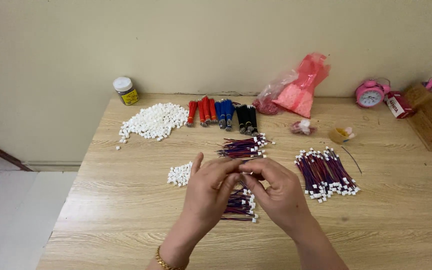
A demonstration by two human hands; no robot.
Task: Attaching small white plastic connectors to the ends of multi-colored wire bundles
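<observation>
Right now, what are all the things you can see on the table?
big pile of plugs: many, white, back left
small pile of plugs: several, white, beside left hand
wire bundles: red, blue, black, back middle
wire leads: many, red-blue, right
wire leads by hands: two heaps, red-blue, middle
jar: one, white lid, back left
bag: one, pink, back
clock: one, pink, back right
left hand: fingers pinching, middle
right hand: fingers pinching, middle

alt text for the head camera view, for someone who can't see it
Two bare hands, left hand and right hand, meet fingertip to fingertip over a wooden table, above a bundle of red-and-blue wires. Piles of small white connectors and more wire bundles lie around.
</observation>
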